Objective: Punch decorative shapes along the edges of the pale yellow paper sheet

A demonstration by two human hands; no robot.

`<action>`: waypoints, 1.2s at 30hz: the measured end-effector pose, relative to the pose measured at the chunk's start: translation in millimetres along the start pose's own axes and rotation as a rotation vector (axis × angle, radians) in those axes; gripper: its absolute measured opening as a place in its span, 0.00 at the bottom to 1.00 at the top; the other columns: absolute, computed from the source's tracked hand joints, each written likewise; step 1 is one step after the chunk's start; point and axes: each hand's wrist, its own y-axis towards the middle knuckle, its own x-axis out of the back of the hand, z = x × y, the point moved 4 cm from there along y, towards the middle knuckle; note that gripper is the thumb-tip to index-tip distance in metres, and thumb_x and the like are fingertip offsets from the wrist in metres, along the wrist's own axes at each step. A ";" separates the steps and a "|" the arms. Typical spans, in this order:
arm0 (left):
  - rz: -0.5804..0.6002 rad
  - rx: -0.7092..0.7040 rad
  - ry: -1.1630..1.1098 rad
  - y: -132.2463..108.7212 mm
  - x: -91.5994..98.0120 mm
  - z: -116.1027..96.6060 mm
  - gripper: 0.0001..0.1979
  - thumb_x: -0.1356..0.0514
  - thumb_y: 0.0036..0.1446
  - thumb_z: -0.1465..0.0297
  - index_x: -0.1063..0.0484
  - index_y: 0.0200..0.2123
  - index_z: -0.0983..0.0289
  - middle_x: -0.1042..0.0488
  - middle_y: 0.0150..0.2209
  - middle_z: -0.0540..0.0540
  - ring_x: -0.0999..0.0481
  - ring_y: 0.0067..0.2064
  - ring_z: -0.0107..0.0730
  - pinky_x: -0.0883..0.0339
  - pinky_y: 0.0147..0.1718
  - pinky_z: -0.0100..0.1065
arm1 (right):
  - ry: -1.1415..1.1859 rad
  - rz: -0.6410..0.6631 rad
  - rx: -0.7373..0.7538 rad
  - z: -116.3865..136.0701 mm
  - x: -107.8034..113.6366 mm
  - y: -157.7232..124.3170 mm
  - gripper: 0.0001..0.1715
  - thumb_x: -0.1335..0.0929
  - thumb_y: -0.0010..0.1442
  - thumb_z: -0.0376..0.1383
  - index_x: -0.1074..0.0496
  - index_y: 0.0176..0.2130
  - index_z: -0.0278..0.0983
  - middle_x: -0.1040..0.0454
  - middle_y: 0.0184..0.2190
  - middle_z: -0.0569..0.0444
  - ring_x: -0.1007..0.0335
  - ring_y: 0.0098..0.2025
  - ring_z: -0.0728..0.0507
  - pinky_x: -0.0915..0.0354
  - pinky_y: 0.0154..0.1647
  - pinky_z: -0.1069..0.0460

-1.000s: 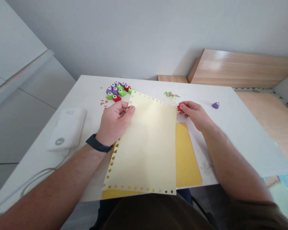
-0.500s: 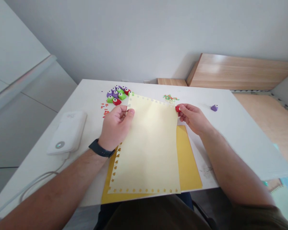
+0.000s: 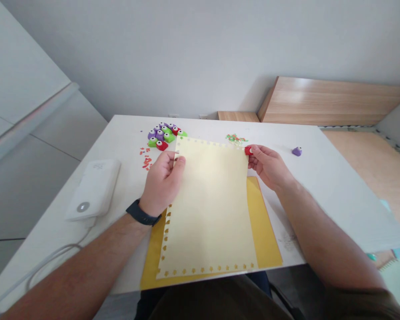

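Observation:
A pale yellow sheet of paper [image 3: 210,209] with small shapes punched along its edges lies over a darker yellow sheet [image 3: 266,240] on the white table [image 3: 326,178]. My left hand [image 3: 163,180] pinches the sheet's far left corner between thumb and fingers. My right hand [image 3: 268,164] is closed on a small red paper punch [image 3: 248,150] at the sheet's far right corner. A black band sits on my left wrist.
A cluster of purple, green and red punches [image 3: 163,132] sits at the far left, with red paper bits [image 3: 146,158] beside it. Green and red bits [image 3: 236,138] lie further right. A lone purple punch [image 3: 297,151] stands right. A white device [image 3: 93,189] with a cable lies left.
The pale sheet has turned clockwise and come down to lie squarer over the darker sheet. Both hands kept their hold and shifted slightly with it.

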 end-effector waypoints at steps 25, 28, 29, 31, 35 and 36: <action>-0.025 0.029 0.024 -3.1 2.0 -9.0 0.08 0.39 0.68 0.61 0.31 0.40 0.59 0.32 0.27 0.47 0.37 0.24 0.30 0.45 0.23 0.32 | 0.023 0.025 -0.070 0.9 -7.0 -3.8 0.19 0.17 0.51 0.44 0.20 0.38 0.40 0.19 0.38 0.54 0.27 0.37 0.46 0.33 0.41 0.49; -0.026 0.026 0.013 -2.8 1.8 -7.9 0.08 0.39 0.68 0.61 0.31 0.40 0.59 0.32 0.27 0.47 0.36 0.25 0.30 0.44 0.23 0.32 | 0.029 0.052 -0.080 -0.3 -6.5 -4.1 0.17 0.18 0.54 0.46 0.20 0.38 0.40 0.20 0.38 0.53 0.27 0.37 0.46 0.33 0.41 0.49; -0.023 0.024 0.009 -2.7 1.7 -7.7 0.08 0.39 0.68 0.61 0.31 0.40 0.59 0.32 0.27 0.48 0.36 0.25 0.30 0.44 0.23 0.32 | 0.031 0.061 -0.081 -0.8 -6.1 -4.1 0.17 0.19 0.55 0.46 0.20 0.38 0.39 0.20 0.39 0.53 0.27 0.37 0.46 0.33 0.41 0.49; -0.015 0.022 0.003 -2.4 1.2 -7.5 0.08 0.39 0.68 0.61 0.31 0.40 0.59 0.33 0.27 0.47 0.37 0.25 0.30 0.45 0.23 0.32 | 0.032 0.067 -0.079 -1.9 -4.8 -3.6 0.17 0.20 0.56 0.47 0.20 0.38 0.40 0.19 0.39 0.53 0.27 0.37 0.46 0.33 0.41 0.49; -0.013 0.022 0.010 -1.8 1.1 -7.6 0.07 0.39 0.68 0.62 0.31 0.39 0.59 0.35 0.26 0.47 0.40 0.24 0.30 0.47 0.23 0.32 | 0.065 0.031 -0.071 -3.5 -1.6 -2.1 0.17 0.19 0.56 0.47 0.20 0.40 0.41 0.19 0.39 0.54 0.27 0.37 0.46 0.32 0.40 0.50; -0.014 0.019 0.016 -1.8 1.1 -7.8 0.07 0.39 0.68 0.63 0.31 0.39 0.59 0.35 0.26 0.47 0.40 0.24 0.30 0.47 0.23 0.32 | 0.073 0.027 -0.071 -3.8 -1.5 -1.9 0.17 0.19 0.56 0.47 0.20 0.41 0.41 0.19 0.39 0.54 0.27 0.37 0.46 0.32 0.41 0.50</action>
